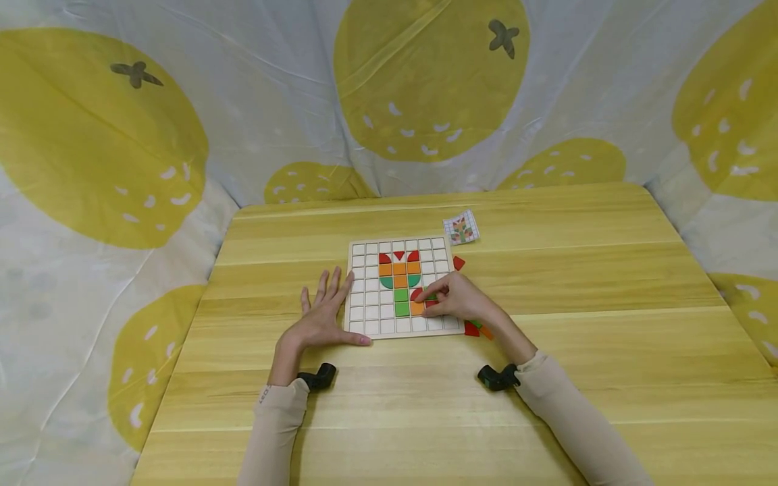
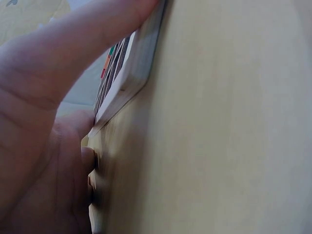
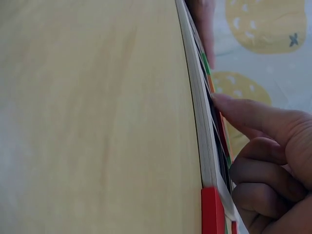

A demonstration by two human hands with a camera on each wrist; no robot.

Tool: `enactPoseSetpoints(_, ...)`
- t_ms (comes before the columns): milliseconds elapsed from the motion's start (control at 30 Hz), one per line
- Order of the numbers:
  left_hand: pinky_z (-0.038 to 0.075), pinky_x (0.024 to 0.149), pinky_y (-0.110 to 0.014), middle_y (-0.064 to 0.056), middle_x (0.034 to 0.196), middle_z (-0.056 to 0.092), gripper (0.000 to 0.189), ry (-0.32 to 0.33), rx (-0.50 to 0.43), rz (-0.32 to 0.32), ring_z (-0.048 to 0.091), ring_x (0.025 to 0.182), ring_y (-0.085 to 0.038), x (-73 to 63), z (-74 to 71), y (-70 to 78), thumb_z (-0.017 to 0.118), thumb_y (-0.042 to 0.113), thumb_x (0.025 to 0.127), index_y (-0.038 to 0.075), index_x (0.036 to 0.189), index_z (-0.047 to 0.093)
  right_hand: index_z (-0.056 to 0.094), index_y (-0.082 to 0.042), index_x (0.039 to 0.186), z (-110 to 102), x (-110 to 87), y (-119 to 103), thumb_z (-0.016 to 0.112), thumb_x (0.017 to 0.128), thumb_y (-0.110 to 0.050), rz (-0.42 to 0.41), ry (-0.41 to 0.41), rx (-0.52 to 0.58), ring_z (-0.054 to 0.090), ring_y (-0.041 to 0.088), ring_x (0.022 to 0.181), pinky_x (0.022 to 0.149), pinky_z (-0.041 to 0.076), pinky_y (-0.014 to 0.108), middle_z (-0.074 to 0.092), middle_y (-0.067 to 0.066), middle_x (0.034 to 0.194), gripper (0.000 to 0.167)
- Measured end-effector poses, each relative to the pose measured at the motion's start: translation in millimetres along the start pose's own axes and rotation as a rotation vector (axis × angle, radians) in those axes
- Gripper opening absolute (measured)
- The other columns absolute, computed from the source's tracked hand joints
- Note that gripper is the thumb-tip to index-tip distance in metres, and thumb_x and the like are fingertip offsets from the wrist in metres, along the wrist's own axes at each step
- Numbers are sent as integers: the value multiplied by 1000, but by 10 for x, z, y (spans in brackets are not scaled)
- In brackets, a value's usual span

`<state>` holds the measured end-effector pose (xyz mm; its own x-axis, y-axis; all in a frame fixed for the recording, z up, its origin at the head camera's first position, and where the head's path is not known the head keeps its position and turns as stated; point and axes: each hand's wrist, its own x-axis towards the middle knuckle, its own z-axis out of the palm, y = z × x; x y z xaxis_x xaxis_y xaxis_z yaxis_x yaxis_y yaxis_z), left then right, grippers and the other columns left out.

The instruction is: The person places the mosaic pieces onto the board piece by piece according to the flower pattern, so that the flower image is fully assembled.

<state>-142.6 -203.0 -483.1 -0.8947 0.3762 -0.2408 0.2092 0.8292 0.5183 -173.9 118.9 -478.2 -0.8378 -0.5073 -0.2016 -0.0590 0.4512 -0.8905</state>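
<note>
A wooden grid board (image 1: pixel 371 314) lies on the table, with coloured tiles forming a tulip shape in its cells. My left hand (image 1: pixel 319 324) is spread at the board's left side, fingertips at the left edge and thumb along the near edge. The left wrist view shows this thumb (image 2: pixel 92 39) against the board's corner. With thumb and forefinger, my right hand (image 1: pixel 460 298) pinches an orange tile (image 1: pixel 416 308) beside the green stem tiles (image 1: pixel 402 308). Its other fingers (image 3: pixel 261 175) are curled. A red rounded tile (image 1: pixel 416 293) sits just above; my fingers partly cover other red and green pieces.
A small printed picture card (image 1: pixel 461 227) lies past the board's far right corner. Loose tiles lie along the board's right side, among them a red one (image 1: pixel 458 262) and another red one (image 1: pixel 471 329) near the corner. A patterned cloth (image 1: pixel 292 101) hangs behind the table.
</note>
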Motion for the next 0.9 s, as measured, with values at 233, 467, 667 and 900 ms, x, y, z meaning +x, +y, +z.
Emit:
enactPoseSetpoints(233,-19,117,-74,-12,174,-16,140,-2,5,3,-21,160,-38,-1,5,0,90,62,69,19,168,1,83,-8,107,-51,-12,14,85,86,-12,2,-8,-16,29,12,55,54,24,22,34,-6,56,21)
enactPoseSetpoints(467,-19,117,-74,-13,174,-16,140,-2,17,4,-20,160,-39,1,2,6,90,61,70,18,168,1,81,-11,110,-244,-59,54,82,90,-17,48,51,6,27,13,57,54,23,24,30,-5,59,21)
enactPoseSetpoints(667,-19,117,-74,-12,174,-17,140,-5,12,3,-21,160,-38,-2,9,12,90,62,69,19,168,0,80,-7,113,-475,-84,160,80,91,-18,51,171,-18,31,14,60,56,26,25,33,-3,62,24)
enactPoseSetpoints(900,-20,118,-74,-11,175,-17,140,0,13,-1,-21,160,-37,-4,11,15,90,62,69,19,168,0,76,-5,122,-724,-61,338,79,92,-15,108,313,82,25,11,55,53,23,26,28,-6,59,31)
